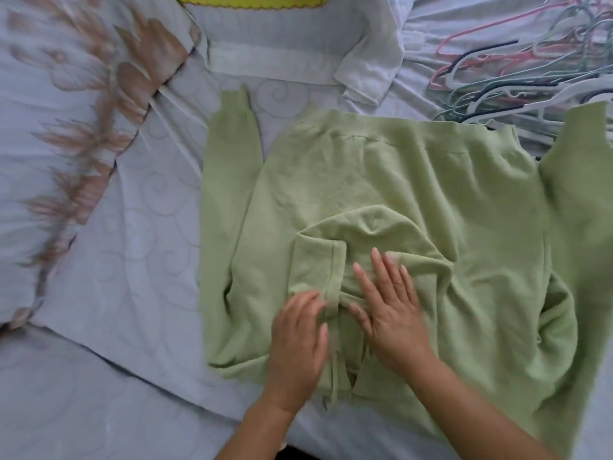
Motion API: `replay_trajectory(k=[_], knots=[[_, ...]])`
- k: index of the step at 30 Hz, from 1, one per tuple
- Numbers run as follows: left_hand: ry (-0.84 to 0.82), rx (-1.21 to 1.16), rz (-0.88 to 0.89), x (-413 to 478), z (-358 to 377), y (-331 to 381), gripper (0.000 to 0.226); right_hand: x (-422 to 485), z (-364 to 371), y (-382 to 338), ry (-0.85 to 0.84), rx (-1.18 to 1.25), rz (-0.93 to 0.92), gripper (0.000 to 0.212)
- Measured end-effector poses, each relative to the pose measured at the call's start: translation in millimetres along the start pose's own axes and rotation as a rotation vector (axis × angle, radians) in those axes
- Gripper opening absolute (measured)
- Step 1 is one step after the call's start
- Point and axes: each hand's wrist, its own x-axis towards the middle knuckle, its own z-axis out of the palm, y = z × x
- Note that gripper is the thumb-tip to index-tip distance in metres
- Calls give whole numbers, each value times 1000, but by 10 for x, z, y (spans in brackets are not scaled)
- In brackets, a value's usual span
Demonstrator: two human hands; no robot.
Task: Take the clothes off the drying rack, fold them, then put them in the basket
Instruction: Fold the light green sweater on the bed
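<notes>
A floral pillow (66, 127) is set at the left on the pale bedsheet (132, 277). The green hoodie (414, 187) is spread flat on the sheet, its hood (365, 234) turned down onto the body. The left hand (298, 343) is laid at the hood's hem with fingers bent; whether the hem is pinched cannot be told. The right hand (391, 313) is pressed flat on the hood, fingers straight and spread. Coloured hangers (514, 71) are piled at the upper right.
</notes>
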Motion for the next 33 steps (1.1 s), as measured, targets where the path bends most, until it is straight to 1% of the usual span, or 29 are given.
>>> replay_trajectory(k=[3, 5, 7, 9, 10, 12, 14, 16, 17, 19, 20, 21, 23, 26, 28, 29, 30, 31, 32, 33], knots=[[244, -100, -392, 245, -402, -620, 39, 97, 250, -96, -154, -130, 72, 63], [348, -112, -652, 485, -654, -1075, 36, 116, 349, -97, -211, -197, 106, 64], [353, -128, -841, 783, -850, -1411, 31, 120, 357, -113, -208, -218, 119, 63], [274, -200, -923, 1070, -937, -1610, 33, 103, 324, -110, -177, -201, 103, 62], [216, -241, -925, 1223, -959, -1689, 35, 107, 268, -127, -148, -162, 115, 61], [127, -319, -899, 1549, -975, -1843, 39, 161, 162, -248, -22, -55, 119, 59], [113, -484, -927, 1888, -944, -1974, 38, 270, 137, -486, 72, 15, 52, 61], [113, -629, -944, 2180, -917, -1999, 33, 398, 257, -693, 63, -26, -24, 58], [99, -660, -941, 2301, -920, -1984, 29, 454, 370, -742, 32, -72, -22, 54], [6, -731, -959, 2448, -917, -1921, 14, 505, 569, -729, -77, -170, 44, 57], [-40, -769, -968, 2492, -938, -1889, 11, 509, 638, -702, -116, -195, 78, 60], [-63, -798, -973, 2517, -993, -1898, 10, 522, 691, -680, -112, -218, 88, 61], [-25, -924, -964, 2423, -1223, -1975, 11, 502, 731, -662, -107, -241, 62, 62], [150, -1282, -963, 2128, -1731, -2051, 16, 508, 691, -691, -108, -246, 53, 61], [160, -1398, -932, 1942, -2004, -1955, 22, 526, 678, -675, -150, -242, 50, 61], [133, -1414, -892, 1897, -2083, -1862, 19, 512, 656, -670, -161, -226, 52, 61], [95, -1419, -846, 1886, -2137, -1706, 15, 503, 597, -695, -153, -148, 56, 61], [52, -1411, -784, 1901, -2157, -1505, 16, 533, 504, -725, -101, 28, 77, 62], [1, -1385, -699, 1923, -2141, -1283, 22, 614, 333, -770, -22, 312, 167, 60], [-47, -1343, -599, 1936, -2078, -1032, 30, 702, 116, -806, 48, 671, 356, 54]])
